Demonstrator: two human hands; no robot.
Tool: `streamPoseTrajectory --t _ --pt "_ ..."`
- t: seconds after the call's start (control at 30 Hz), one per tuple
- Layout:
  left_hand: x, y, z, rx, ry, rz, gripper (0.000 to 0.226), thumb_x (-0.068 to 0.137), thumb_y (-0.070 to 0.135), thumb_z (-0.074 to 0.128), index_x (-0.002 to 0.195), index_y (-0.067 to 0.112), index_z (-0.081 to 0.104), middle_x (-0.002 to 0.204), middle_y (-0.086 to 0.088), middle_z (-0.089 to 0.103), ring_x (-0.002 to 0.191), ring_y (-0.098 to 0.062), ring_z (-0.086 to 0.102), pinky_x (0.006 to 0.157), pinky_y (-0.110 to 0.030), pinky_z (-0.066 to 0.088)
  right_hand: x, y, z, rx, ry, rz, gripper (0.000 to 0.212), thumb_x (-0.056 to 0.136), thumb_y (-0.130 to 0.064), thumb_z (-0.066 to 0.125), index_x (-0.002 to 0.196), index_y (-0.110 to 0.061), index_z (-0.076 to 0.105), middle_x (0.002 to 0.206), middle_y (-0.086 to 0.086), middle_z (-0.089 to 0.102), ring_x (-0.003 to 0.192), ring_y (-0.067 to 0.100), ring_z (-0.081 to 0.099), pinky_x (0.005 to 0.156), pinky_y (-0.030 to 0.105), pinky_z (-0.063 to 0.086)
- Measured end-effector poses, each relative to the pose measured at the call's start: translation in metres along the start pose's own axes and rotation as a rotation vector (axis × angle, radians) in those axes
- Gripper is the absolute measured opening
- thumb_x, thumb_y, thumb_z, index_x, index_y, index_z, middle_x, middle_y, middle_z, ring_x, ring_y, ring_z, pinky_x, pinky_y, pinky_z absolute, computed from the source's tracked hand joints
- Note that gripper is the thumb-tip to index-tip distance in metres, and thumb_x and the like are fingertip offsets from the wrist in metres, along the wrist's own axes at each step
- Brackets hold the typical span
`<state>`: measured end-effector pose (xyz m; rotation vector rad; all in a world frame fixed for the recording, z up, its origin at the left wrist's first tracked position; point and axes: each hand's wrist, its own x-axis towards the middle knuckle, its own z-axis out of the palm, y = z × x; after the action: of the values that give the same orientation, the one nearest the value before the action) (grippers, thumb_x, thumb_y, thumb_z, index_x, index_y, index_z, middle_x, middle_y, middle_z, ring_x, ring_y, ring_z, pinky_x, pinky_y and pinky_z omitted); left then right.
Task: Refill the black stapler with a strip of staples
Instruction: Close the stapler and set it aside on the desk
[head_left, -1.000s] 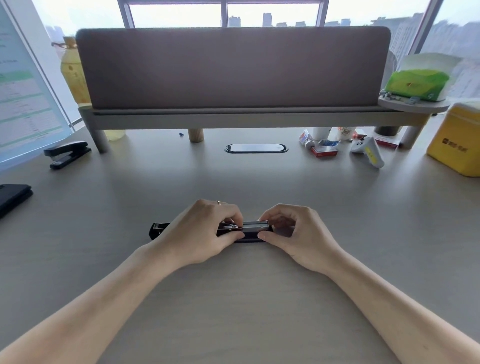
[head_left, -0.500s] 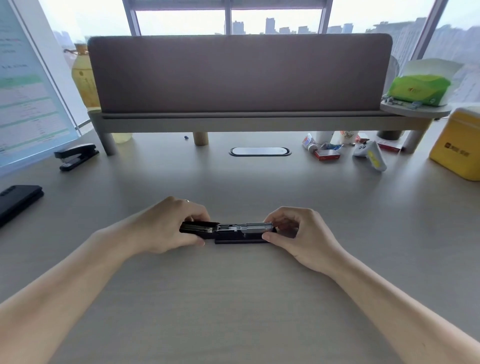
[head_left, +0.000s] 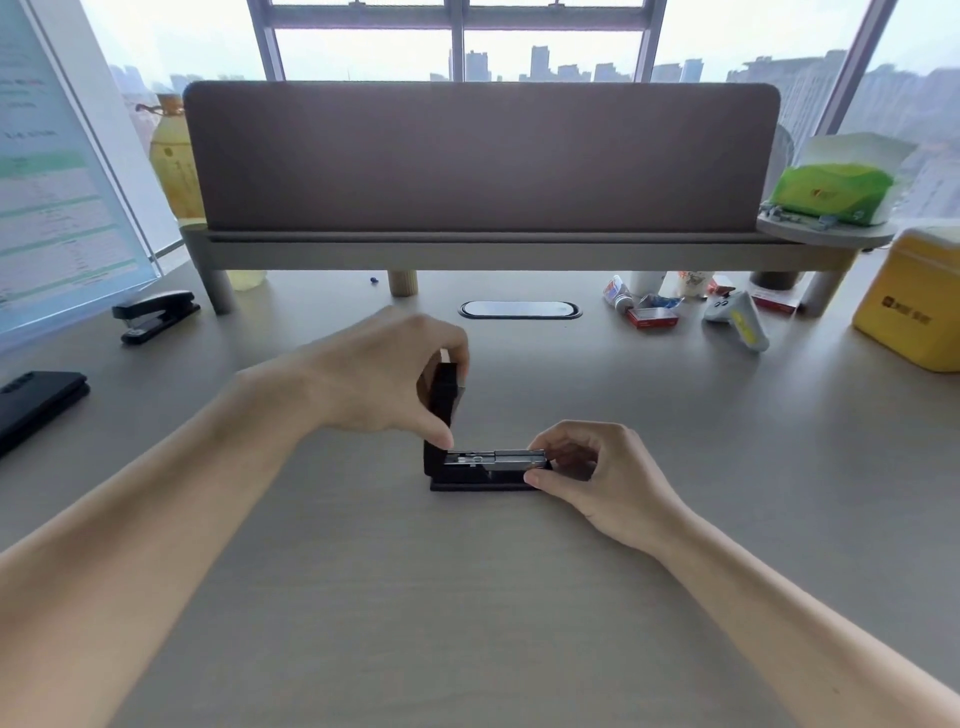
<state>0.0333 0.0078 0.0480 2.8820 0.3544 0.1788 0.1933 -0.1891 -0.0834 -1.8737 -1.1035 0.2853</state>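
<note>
The black stapler (head_left: 485, 470) lay on the desk (head_left: 467, 597), in front of the oval cable port (head_left: 520, 309), its base flat on the surface; its top cover (head_left: 442, 397) stood hinged nearly upright above the stapler's left end, exposing the metal staple channel (head_left: 496, 459). The left hand (head_left: 384, 379) was closed on the raised cover, fingers curled over its upper end and thumb pressed near the hinge; the right hand (head_left: 597, 475) pinched the stapler's right end, thumb on the near side and fingers curled over the far side. Whether staples sat in the channel could not be told. A second black stapler (head_left: 154, 314) lay well to the left of the cable port; a red staple box (head_left: 652, 317) lay just to its right.
</note>
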Motion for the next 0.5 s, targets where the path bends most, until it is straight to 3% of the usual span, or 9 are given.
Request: streamPoseTrajectory --t 0.1,0.3,0.4,0.5 --pt "0.007 0.010 0.014 -0.082 0.008 0.025 0.035 0.064 0.038 0.096 0.084 0.028 0.069 0.074 0.011 0.074 0.069 -0.003 0.069 0.068 -0.026 0.058 0.000 -0.001 -0.001 -0.006 0.008 -0.006 0.012 0.080 -0.023 0.088 0.085 -0.029 0.079 0.081 -0.012 0.079 0.072 0.007 0.068 0.069 0.016 0.051" --pt "0.017 0.019 0.046 -0.144 -0.051 0.052 0.026 0.076 0.036 0.088 0.098 0.027 0.077 0.086 0.011 0.077 0.082 -0.006 0.070 0.078 -0.033 0.059 -0.001 -0.005 -0.002 0.010 -0.009 -0.017 0.013 0.081 -0.019 0.087 0.084 -0.028 0.078 0.071 -0.022 0.073 0.063 -0.002 0.060 0.064 0.009 0.042" --pt "0.021 0.021 0.059 -0.130 -0.100 0.053 0.021 0.080 0.034 0.082 0.099 0.028 0.077 0.089 0.009 0.077 0.085 -0.012 0.070 0.080 -0.038 0.058 -0.001 -0.005 -0.003 0.027 -0.003 -0.015 0.022 0.080 -0.018 0.088 0.093 -0.030 0.075 0.085 -0.017 0.080 0.075 0.004 0.069 0.073 0.021 0.054" --pt "0.022 0.019 0.068 -0.142 -0.126 0.044 0.019 0.084 0.041 0.077 0.101 0.032 0.074 0.092 0.013 0.075 0.089 -0.010 0.069 0.083 -0.038 0.057 -0.002 -0.006 -0.003 0.053 -0.006 -0.011 0.040 0.079 -0.017 0.089 0.110 -0.033 0.069 0.090 -0.014 0.082 0.081 0.008 0.072 0.080 0.018 0.055"
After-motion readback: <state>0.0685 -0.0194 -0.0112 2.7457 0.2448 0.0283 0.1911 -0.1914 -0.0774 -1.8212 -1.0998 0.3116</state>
